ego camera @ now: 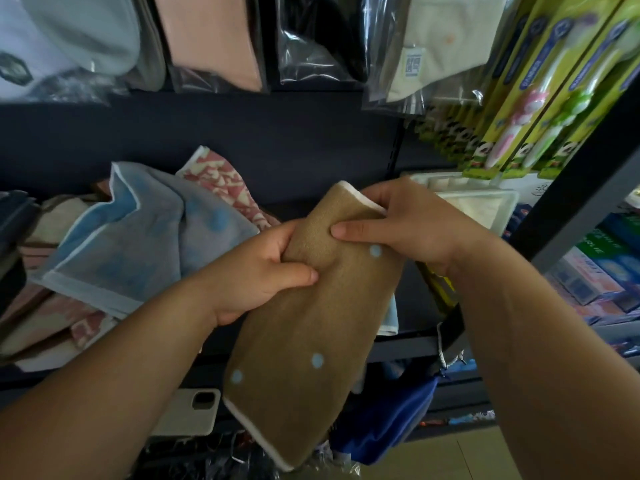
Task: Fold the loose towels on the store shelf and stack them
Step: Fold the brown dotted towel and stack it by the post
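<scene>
At nine o'clock in my view, on the store shelf (398, 346), the loose towels lie in a heap, with a blue-grey towel (138, 233) draped across a pink patterned towel (221, 181). Just right of them, my left hand (256, 271) grips the near side edge of the brown dotted towel (311, 323), thumb on its face and fingers curled behind. This towel hangs in the air in front of the shelf, not resting on it. It is already narrowed to a strip, and its long axis runs from one o'clock down to seven o'clock. My right hand (408, 226) pinches the white-trimmed top end at one o'clock, thumb laid flat across the cloth. The free lower end dangles at seven o'clock, nearer my left hand, so I judge that hand is better placed to bring that end up to the top.
</scene>
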Demonstrator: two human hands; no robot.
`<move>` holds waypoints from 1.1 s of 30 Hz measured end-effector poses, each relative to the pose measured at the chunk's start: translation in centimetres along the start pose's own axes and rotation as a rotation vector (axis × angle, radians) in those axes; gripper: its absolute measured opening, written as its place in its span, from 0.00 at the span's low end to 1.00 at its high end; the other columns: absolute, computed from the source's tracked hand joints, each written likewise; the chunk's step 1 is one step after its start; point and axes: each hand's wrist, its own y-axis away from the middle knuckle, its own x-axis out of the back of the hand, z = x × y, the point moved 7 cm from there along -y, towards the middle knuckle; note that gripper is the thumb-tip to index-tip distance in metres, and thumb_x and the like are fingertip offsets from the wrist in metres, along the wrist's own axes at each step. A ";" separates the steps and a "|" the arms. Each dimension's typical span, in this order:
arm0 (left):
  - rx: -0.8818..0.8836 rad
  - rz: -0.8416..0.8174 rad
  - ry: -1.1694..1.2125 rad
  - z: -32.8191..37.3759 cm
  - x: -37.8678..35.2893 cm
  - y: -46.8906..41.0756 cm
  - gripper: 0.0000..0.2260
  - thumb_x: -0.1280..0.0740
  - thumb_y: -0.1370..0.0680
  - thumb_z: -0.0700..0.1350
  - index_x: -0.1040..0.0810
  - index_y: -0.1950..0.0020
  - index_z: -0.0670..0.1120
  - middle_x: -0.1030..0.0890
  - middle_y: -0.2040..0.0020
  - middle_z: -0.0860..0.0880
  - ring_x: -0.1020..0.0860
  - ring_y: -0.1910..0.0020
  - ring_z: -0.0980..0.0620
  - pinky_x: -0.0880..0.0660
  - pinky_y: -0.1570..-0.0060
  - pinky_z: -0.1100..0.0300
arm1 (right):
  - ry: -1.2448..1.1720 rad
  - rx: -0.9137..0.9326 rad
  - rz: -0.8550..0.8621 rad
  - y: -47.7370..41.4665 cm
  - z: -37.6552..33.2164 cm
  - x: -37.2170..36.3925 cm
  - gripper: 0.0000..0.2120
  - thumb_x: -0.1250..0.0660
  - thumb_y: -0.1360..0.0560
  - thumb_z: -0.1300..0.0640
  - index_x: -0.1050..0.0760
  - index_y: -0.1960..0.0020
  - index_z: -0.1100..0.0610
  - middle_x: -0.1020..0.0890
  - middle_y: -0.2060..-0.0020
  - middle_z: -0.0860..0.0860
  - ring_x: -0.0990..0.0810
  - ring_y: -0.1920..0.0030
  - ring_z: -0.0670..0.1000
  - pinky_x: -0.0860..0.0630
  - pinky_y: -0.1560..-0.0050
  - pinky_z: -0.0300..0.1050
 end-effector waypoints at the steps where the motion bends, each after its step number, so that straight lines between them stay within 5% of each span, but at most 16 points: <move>1: 0.045 -0.020 -0.003 -0.6 0.2 0.2 0.22 0.26 0.25 0.39 0.25 0.34 0.53 0.15 0.44 0.52 0.17 0.43 0.53 0.20 0.47 0.58 | -0.023 -0.004 0.036 0.0 0.2 0.0 0.11 0.23 0.29 0.51 0.16 0.50 0.55 0.13 0.58 0.50 0.14 0.57 0.47 0.16 0.54 0.47; 7: 0.302 -0.032 -0.262 -3.6 3.9 1.6 0.23 0.21 0.32 0.37 0.20 0.39 0.45 0.13 0.47 0.48 0.15 0.46 0.49 0.20 0.43 0.55 | -0.096 -0.048 0.556 1.7 1.8 2.9 0.15 0.31 0.24 0.45 0.20 0.49 0.57 0.16 0.55 0.56 0.17 0.53 0.55 0.20 0.48 0.61; 11: 0.242 0.226 0.075 -2.3 8.9 0.1 0.29 0.18 0.42 0.41 0.19 0.42 0.45 0.13 0.50 0.44 0.14 0.53 0.47 0.17 0.60 0.55 | -0.119 -0.138 0.694 4.3 3.4 3.1 0.13 0.37 0.19 0.51 0.28 0.35 0.47 0.21 0.54 0.44 0.20 0.54 0.46 0.25 0.61 0.41; 13: 0.209 0.358 0.193 -2.1 10.5 -2.0 0.19 0.22 0.32 0.40 0.19 0.43 0.46 0.14 0.48 0.42 0.15 0.53 0.45 0.19 0.58 0.52 | -0.169 -0.185 0.690 5.8 4.4 2.1 0.26 0.37 0.20 0.55 0.41 0.28 0.36 0.23 0.56 0.43 0.20 0.60 0.46 0.27 0.70 0.37; 15: 0.208 0.457 0.072 -2.1 10.9 -4.7 0.11 0.30 0.23 0.37 0.19 0.41 0.45 0.15 0.49 0.43 0.16 0.53 0.46 0.21 0.52 0.52 | -0.170 -0.197 0.669 6.7 5.7 0.9 0.31 0.37 0.21 0.59 0.42 0.29 0.31 0.21 0.60 0.49 0.20 0.63 0.51 0.25 0.72 0.36; 18: 0.117 0.452 -0.276 -1.3 9.8 -9.3 0.10 0.30 0.23 0.39 0.19 0.42 0.45 0.16 0.51 0.46 0.17 0.51 0.46 0.22 0.50 0.54 | -0.117 -0.262 0.639 7.6 7.7 -0.7 0.19 0.37 0.23 0.63 0.28 0.42 0.39 0.21 0.60 0.53 0.21 0.65 0.52 0.21 0.69 0.45; 22: -0.025 0.375 -0.611 1.3 7.6 -15.0 0.06 0.32 0.22 0.39 0.21 0.51 0.50 0.20 0.59 0.51 0.19 0.53 0.46 0.26 0.57 0.57 | -0.348 -0.310 0.607 8.7 9.0 -2.8 0.13 0.34 0.23 0.69 0.23 0.49 0.51 0.17 0.58 0.56 0.14 0.64 0.53 0.17 0.66 0.47; 25: -0.095 0.319 -0.693 3.2 6.0 -17.8 0.07 0.33 0.20 0.41 0.20 0.47 0.52 0.20 0.57 0.51 0.21 0.55 0.50 0.28 0.60 0.60 | -0.497 -0.355 0.584 9.1 9.4 -4.4 0.06 0.35 0.23 0.70 0.24 0.51 0.61 0.16 0.68 0.59 0.14 0.66 0.57 0.16 0.65 0.49; 27: -0.111 0.257 -0.747 3.6 5.1 -19.6 0.10 0.33 0.19 0.42 0.18 0.39 0.49 0.17 0.48 0.48 0.20 0.49 0.48 0.26 0.52 0.58 | -0.544 -0.395 0.544 9.0 9.7 -5.6 0.05 0.35 0.23 0.71 0.23 0.53 0.64 0.17 0.70 0.59 0.15 0.67 0.57 0.15 0.63 0.53; 29: -0.094 0.152 -0.815 3.3 4.2 -20.8 0.13 0.33 0.19 0.42 0.20 0.35 0.48 0.18 0.42 0.47 0.21 0.44 0.47 0.26 0.45 0.56 | -0.385 -0.391 0.552 8.7 9.8 -5.5 0.07 0.34 0.23 0.68 0.21 0.55 0.59 0.17 0.70 0.57 0.16 0.68 0.54 0.16 0.61 0.54; 33: -0.062 0.074 -0.936 1.2 3.3 -21.6 0.13 0.30 0.21 0.46 0.21 0.36 0.49 0.19 0.42 0.47 0.22 0.47 0.48 0.27 0.49 0.56 | 0.164 -0.159 0.712 7.9 8.3 -2.9 0.05 0.30 0.25 0.58 0.22 0.53 0.49 0.20 0.60 0.45 0.21 0.61 0.46 0.25 0.63 0.38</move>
